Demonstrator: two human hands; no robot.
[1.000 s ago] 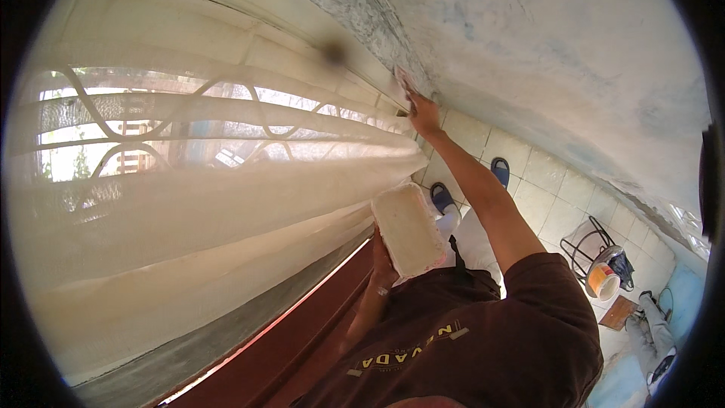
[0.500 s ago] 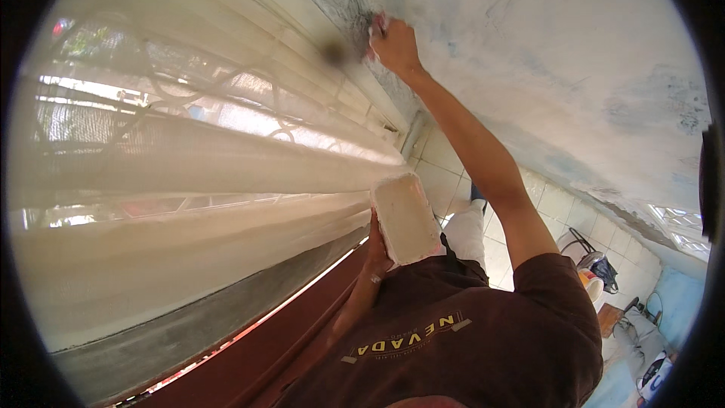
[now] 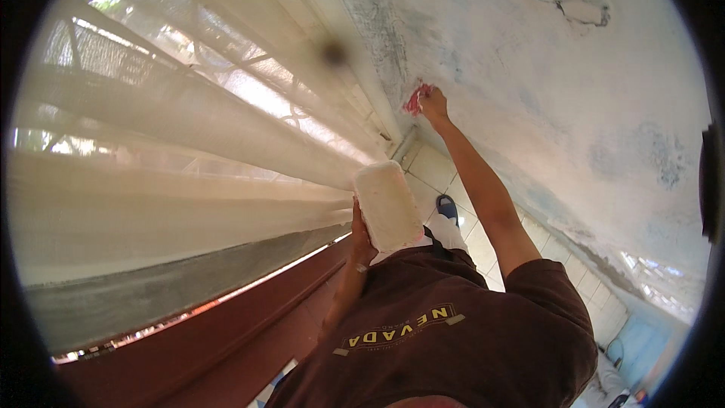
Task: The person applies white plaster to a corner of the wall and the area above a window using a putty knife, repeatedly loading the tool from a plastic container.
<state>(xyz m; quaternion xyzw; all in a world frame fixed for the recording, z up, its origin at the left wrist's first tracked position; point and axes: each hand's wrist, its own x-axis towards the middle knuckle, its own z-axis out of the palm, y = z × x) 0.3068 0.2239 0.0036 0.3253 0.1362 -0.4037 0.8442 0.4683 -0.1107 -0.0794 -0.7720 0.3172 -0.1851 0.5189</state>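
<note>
My left hand (image 3: 362, 234) grips the left side of a rectangular tub (image 3: 389, 206) close to my body. Pale off-white paste seems to fill it, and its rim is smeared. My right arm reaches far forward, and the fingers of my right hand (image 3: 434, 107) are closed on a red putty scraper (image 3: 416, 99) with white smears. The scraper is at the lower part of a patchy white wall (image 3: 521, 83), beside a grey strip at the corner; its exact shape and contact with the wall are hard to make out.
Sheer pale curtains (image 3: 226, 174) hang on the left before a bright grilled window. A dark red ledge (image 3: 204, 332) runs below them. White tiles (image 3: 430, 166) cover the floor, where my sandalled foot (image 3: 447, 208) shows. The wall has a crack (image 3: 581, 13) at upper right.
My right hand has come down and to the right along the wall's edge with the scraper. The view has shifted, showing the crack and my sandal. My left hand keeps hold of the tub.
</note>
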